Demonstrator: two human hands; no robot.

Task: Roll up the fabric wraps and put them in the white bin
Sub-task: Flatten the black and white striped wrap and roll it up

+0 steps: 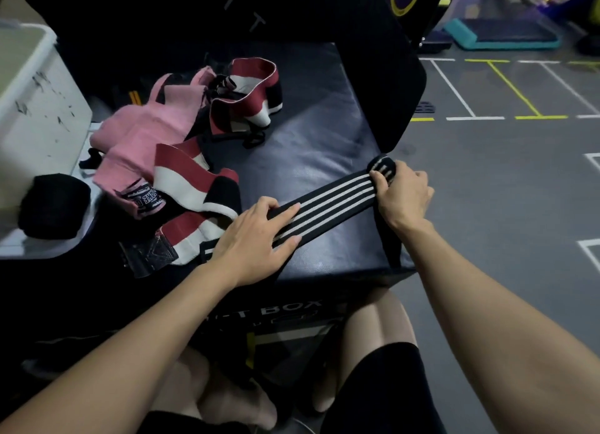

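A black wrap with white stripes (328, 203) lies stretched across the black padded box (308, 141). My left hand (256, 235) presses flat on its near end with straight fingers. My right hand (401, 193) grips the rolled-up far end of the wrap near the box's right edge. A pink wrap (143, 131) and red, white and black wraps (191, 180) lie in a heap on the left of the box. The white bin (35, 102) stands at the far left.
A rolled black wrap (52, 206) sits on a white surface beside the bin. A black upright pad (373, 60) rises behind the box. Grey gym floor with painted lines (506, 102) lies to the right. My knees are under the box's front.
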